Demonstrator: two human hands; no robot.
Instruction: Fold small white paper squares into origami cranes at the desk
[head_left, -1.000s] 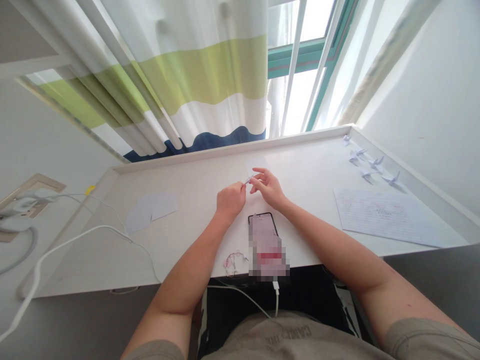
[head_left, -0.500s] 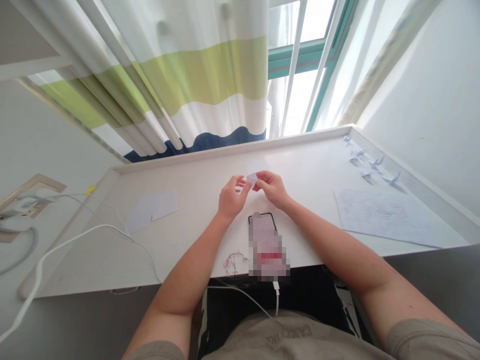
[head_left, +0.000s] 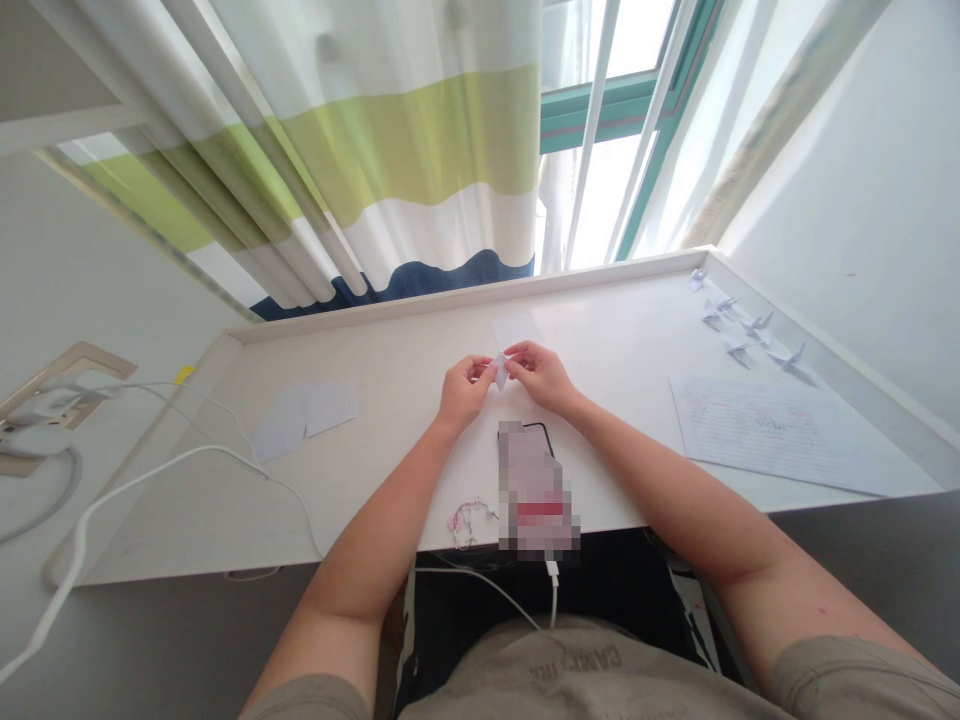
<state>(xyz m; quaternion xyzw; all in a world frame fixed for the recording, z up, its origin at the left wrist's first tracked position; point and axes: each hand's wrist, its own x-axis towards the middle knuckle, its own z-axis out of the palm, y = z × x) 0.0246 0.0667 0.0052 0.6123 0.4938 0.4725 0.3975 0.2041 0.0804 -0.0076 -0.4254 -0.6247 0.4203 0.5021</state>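
A small folded white paper (head_left: 502, 372), shaped like a narrow diamond, is held upright just above the white desk. My left hand (head_left: 465, 392) pinches its left side between thumb and fingers. On the right side, my right hand (head_left: 543, 374) grips it the same way, with the fingertips close together. Behind the hands, a flat white paper sheet (head_left: 517, 327) lies on the desk. Nearer to me is a phone (head_left: 534, 480), its screen blurred out and a white cable (head_left: 553, 575) plugged into its lower end.
Several folded paper cranes (head_left: 739, 350) stand at the far right, behind a stack of written sheets (head_left: 765, 435). Blank paper pieces (head_left: 330, 408) lie on the left. A thin chain (head_left: 466, 522) rests by the front edge. White cables (head_left: 187, 455) run from the wall socket (head_left: 64, 400).
The folded paper has turned from a wider shape to a narrow upright diamond. Both my hands have shifted slightly, and the left fingers have closed in on the paper.
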